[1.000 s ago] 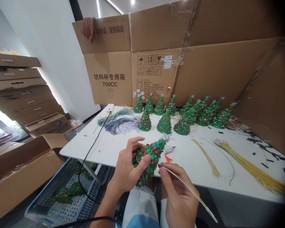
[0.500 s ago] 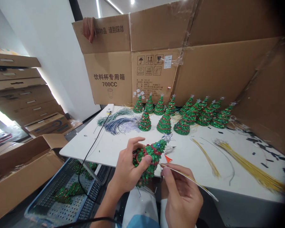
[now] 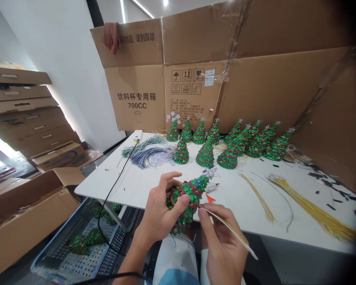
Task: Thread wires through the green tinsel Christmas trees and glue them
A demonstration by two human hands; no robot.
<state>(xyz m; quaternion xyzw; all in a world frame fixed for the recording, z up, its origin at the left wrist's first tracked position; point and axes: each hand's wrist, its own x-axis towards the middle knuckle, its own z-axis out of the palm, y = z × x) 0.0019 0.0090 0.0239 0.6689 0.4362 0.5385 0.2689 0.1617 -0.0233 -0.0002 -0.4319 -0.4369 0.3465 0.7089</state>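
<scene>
My left hand [image 3: 163, 209] grips a small green sequined Christmas tree [image 3: 187, 200] with red garland and a clear star at its tip. The tree leans to the right above my lap, at the table's front edge. Against its right side, my right hand [image 3: 222, 237] pinches a thin white and yellow wire-like strand [image 3: 233, 229]. One end of the strand meets the tree; the other trails down to the right past my fingers. Just behind the tree lie a whitish tool [image 3: 211, 187] with a dark tip and an orange piece [image 3: 210, 198].
Several finished-looking trees [image 3: 204, 154] stand along the back of the white table [image 3: 118, 188]. Bundles of green and blue strands [image 3: 145, 156] lie left, yellow strands [image 3: 314, 208] right. Cardboard [image 3: 192, 43] walls the back, with another person's hand [image 3: 111, 37] over it. A blue crate [image 3: 62, 265] sits lower left.
My right hand has shifted slightly left and the strand's free end has swung left and down. The tree in my left hand has barely moved.
</scene>
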